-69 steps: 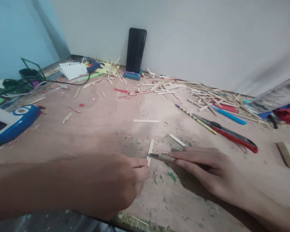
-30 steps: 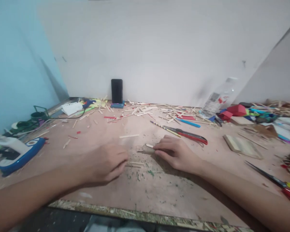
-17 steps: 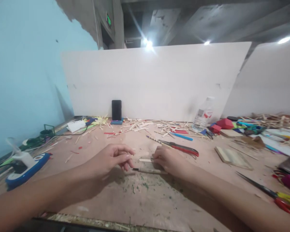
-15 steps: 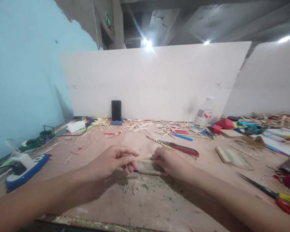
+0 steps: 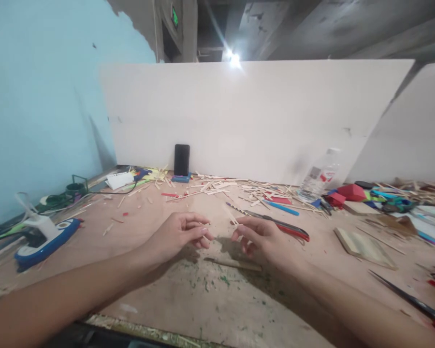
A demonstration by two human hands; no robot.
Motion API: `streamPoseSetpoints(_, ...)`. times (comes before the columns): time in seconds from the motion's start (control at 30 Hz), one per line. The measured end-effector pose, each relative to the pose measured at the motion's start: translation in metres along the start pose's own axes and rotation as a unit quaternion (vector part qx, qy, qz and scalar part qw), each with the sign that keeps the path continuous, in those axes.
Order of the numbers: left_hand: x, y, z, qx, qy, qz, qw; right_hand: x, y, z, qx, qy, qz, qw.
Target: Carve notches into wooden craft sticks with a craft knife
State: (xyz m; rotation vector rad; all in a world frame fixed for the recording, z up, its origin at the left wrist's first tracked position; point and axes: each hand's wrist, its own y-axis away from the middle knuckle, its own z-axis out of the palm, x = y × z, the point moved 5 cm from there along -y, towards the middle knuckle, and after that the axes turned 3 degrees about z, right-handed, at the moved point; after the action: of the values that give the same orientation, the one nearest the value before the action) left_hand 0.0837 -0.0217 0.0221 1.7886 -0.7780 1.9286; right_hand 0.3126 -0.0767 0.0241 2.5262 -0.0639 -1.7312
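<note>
Pale wood sticks pinched in fingers of the right hand, above the worktop. Left hand half-curled; can't tell if it grips anything. Pinch lightly, likely brittle; keep clear of the slim tool lying nearside.

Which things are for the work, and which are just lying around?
Seemingly for the work:
pale wooden sticks in the right hand
slim wooden-handled knife near it

Seemingly just lying around:
phone
plastic bottle
scissors
red-and-black utility knife
</note>
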Motion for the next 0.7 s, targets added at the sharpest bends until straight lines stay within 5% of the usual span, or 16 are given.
streamPoseSetpoints(0.23, -0.01, 0.008, 0.013, -0.061, -0.026, -0.031, 0.997, -0.007, 0.01, 0.011, 0.002, -0.046, -0.016, 0.999)
streamPoseSetpoints(0.5, -0.002, 0.006, 0.003, 0.036, -0.085, -0.013, 0.996, -0.013, 0.017, 0.006, 0.038, -0.033, -0.057, 0.997)
streamPoseSetpoints(0.7, -0.002, 0.003, 0.001, 0.029, -0.123, 0.002, 0.992, -0.023, 0.029, 0.019, -0.041, -0.02, -0.034, 0.998)
